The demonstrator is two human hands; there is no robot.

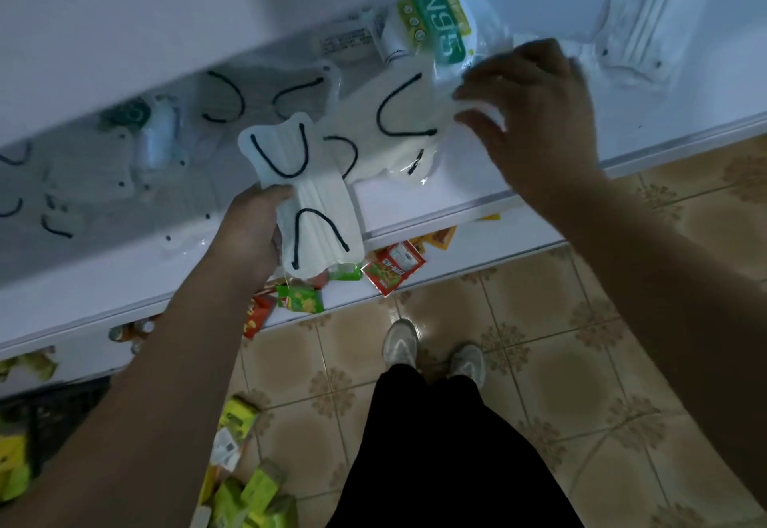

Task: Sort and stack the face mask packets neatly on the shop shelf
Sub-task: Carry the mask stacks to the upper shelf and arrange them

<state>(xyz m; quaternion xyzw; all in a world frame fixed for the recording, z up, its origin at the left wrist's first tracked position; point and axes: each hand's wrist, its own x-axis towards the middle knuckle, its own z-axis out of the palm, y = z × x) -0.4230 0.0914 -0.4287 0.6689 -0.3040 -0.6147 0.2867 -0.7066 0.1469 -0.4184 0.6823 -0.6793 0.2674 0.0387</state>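
White shelf [415, 199]: loose mask packets with black ear loops scattered along it, an N95 packet [446, 25] toward the back. Left hand [249, 233] grips a white mask packet [309, 212] at the shelf's front edge. Right hand [535, 112], fingers curled, pinches a clear packet [419, 129] lying on the shelf beside the N95 packet.

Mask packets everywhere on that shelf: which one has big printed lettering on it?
The N95 packet, at the back of the shelf just beyond the right hand. It carries a green label; the others are plain white masks with black or white ear loops.
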